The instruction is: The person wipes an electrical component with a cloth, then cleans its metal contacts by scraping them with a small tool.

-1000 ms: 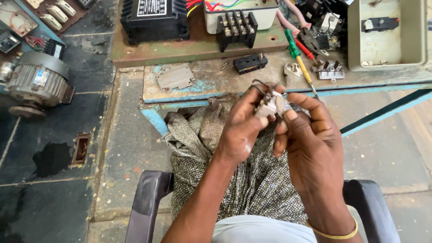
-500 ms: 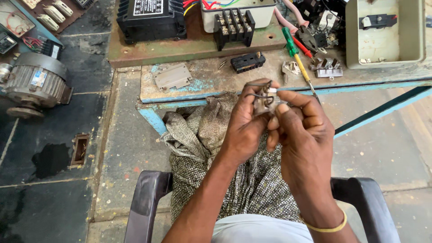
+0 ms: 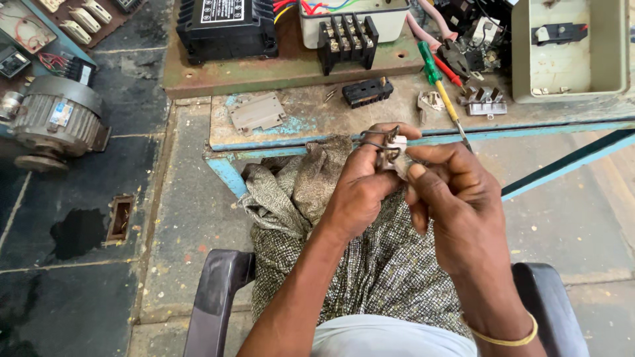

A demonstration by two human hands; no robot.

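Both hands grasp one small metal part above the lap: left hand near, right hand beside it, near a workbench.

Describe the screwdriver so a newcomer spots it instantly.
Start at the worn blue-edged bench beyond the person's hands. Right of centre, beside the red-handled pliers, lies the screwdriver. It alone has a green grip, a yellow shaft and a tip overhanging the bench edge.

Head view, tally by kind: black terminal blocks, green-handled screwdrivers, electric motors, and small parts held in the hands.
Black terminal blocks: 2
Green-handled screwdrivers: 1
Electric motors: 1
Held small part: 1
Total: 5
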